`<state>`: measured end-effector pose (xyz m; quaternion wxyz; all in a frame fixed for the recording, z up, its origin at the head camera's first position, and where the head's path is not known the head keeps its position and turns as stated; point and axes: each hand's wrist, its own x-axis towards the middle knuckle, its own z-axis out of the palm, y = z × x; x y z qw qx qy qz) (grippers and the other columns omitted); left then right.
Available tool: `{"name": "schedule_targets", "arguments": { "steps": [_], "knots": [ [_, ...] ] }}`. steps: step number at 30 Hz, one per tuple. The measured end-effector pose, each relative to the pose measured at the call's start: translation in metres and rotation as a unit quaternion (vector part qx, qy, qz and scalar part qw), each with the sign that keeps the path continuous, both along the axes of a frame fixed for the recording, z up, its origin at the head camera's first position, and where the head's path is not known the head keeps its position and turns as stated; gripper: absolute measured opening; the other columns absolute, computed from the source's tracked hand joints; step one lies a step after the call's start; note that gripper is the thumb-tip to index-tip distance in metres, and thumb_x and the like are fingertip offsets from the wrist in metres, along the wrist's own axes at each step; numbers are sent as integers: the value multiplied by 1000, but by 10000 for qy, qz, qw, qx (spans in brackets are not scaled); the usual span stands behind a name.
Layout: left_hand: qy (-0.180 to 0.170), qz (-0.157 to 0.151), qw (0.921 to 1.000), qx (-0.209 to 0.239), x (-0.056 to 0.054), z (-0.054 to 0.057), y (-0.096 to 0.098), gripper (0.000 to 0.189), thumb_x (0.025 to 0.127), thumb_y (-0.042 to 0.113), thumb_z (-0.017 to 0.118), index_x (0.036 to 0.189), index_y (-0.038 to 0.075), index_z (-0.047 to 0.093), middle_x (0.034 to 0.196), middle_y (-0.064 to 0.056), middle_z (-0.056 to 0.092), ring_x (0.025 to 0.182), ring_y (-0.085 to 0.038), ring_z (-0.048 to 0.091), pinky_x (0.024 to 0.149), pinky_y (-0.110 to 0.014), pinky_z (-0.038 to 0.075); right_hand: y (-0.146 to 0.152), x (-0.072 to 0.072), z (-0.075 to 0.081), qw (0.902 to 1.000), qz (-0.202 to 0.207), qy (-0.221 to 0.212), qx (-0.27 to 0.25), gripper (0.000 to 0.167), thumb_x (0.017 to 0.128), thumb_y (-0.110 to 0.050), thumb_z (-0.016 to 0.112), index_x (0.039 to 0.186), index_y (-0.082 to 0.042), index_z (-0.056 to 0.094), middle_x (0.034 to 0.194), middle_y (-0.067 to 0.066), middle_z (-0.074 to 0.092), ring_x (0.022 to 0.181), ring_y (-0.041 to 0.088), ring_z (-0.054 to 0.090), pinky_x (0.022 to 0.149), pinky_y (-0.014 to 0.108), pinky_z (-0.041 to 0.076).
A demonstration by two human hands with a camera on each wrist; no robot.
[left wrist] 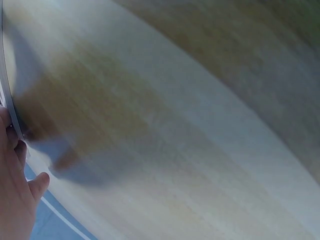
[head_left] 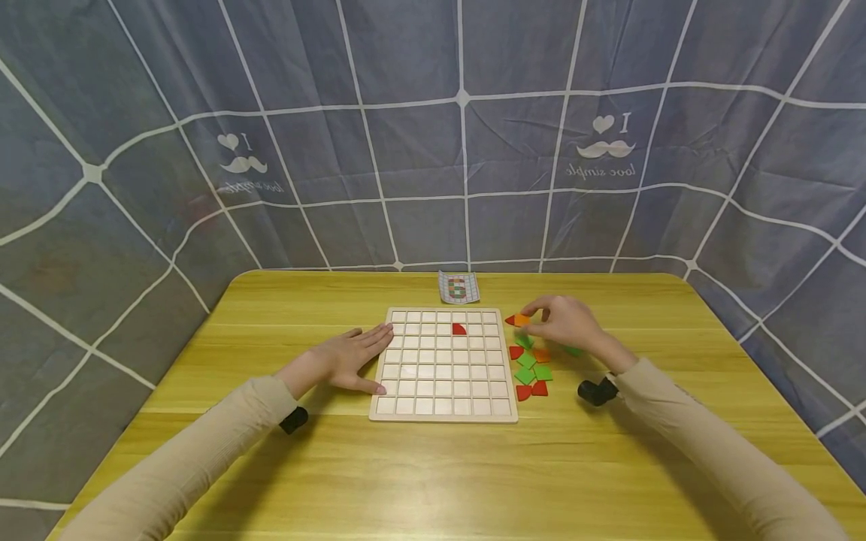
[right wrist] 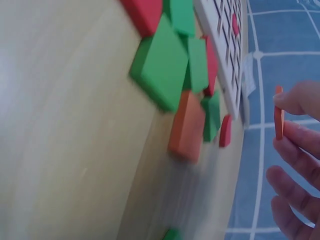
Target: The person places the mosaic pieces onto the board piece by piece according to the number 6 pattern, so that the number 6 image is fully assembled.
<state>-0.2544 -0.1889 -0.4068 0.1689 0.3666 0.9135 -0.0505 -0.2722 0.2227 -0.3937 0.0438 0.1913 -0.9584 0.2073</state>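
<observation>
A wooden grid board (head_left: 443,376) lies on the table, with a red quarter-round tile (head_left: 459,329) in one of its upper squares. My left hand (head_left: 348,361) rests at the board's left edge, its fingers extended over the rim and the thumb spread lower down. To the right of the board, my right hand (head_left: 568,324) pinches an orange tile (right wrist: 279,112) between thumb and fingertips, raised above the table. Below that hand lie loose tiles: green squares (head_left: 543,372), red quarter-round pieces (head_left: 539,388) and another orange tile (right wrist: 187,127).
Behind the board lies a small pattern card (head_left: 458,288) with a coloured grid design. One red tile (head_left: 510,321) sits near the board's upper right corner. A green tile (head_left: 573,351) lies partly under the right hand. A grey curtain (head_left: 419,150) hangs behind the table (head_left: 433,481).
</observation>
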Motion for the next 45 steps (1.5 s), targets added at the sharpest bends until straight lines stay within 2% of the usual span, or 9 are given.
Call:
{"name": "schedule_targets", "arguments": {
  "steps": [8, 19, 23, 27, 34, 38, 41, 45],
  "knots": [
    [-24, 17, 10000, 18, 0, 0, 0, 104, 85, 72, 47, 155, 7, 7, 163, -11, 1, 151, -27, 8, 121, -51, 15, -19, 0, 5, 9999, 97, 50, -24, 31, 79, -37, 77, 104, -18, 76, 93, 2, 73, 69, 10, 55, 55, 25, 41],
    [-14, 24, 10000, 19, 1, -1, -1, 105, 85, 73, 48, 155, 6, 8, 163, -12, 2, 150, -28, 9, 120, -52, 16, -52, -4, 9, 9991, 348, 9, -227, 27, 79, -30, 77, 102, -16, 76, 88, 1, 72, 59, 10, 51, 50, 24, 36],
    [10, 37, 10000, 27, 1, -2, -3, 105, 84, 73, 48, 155, 6, 8, 163, -12, 2, 150, -28, 9, 120, -51, 17, -65, -7, 10, 9987, 423, -52, -275, 27, 79, -30, 77, 103, -17, 76, 89, 0, 73, 60, 9, 51, 50, 24, 36],
    [9, 51, 10000, 12, 1, -1, -3, 106, 84, 74, 47, 155, 6, 8, 163, -12, 2, 150, -27, 8, 120, -51, 16, -77, -10, 8, 9983, 503, -59, -290, 27, 78, -32, 77, 102, -18, 76, 92, 0, 74, 60, 9, 51, 50, 23, 35],
    [12, 29, 10000, 5, 1, -1, -2, 106, 84, 74, 47, 155, 6, 8, 163, -12, 2, 150, -28, 8, 120, -52, 16, -92, -15, 3, 9967, 735, -169, -306, 25, 81, -33, 75, 101, -19, 76, 82, -1, 72, 53, 8, 49, 45, 22, 31],
    [21, 29, 10000, -61, 0, -1, -1, 106, 84, 74, 46, 155, 7, 6, 163, -12, 1, 150, -28, 7, 120, -52, 16, -100, -18, -1, 9968, 746, -206, -220, 24, 81, -35, 74, 101, -21, 76, 92, -3, 74, 60, 5, 55, 48, 20, 36],
    [5, 53, 9999, -103, 1, 0, 0, 106, 84, 75, 46, 155, 7, 5, 163, -11, 0, 151, -27, 7, 121, -51, 16, -106, -21, -3, 9964, 748, -283, -268, 26, 80, -37, 76, 100, -20, 77, 96, -3, 74, 63, 6, 59, 48, 20, 34],
    [-24, 59, 10000, -38, 1, 1, 1, 105, 85, 73, 47, 155, 7, 6, 163, -11, 0, 151, -27, 6, 121, -51, 15, -112, -25, -7, 9962, 735, -387, -243, 29, 78, -39, 78, 100, -20, 77, 86, -3, 75, 63, 7, 63, 45, 19, 29]
  ]
}}
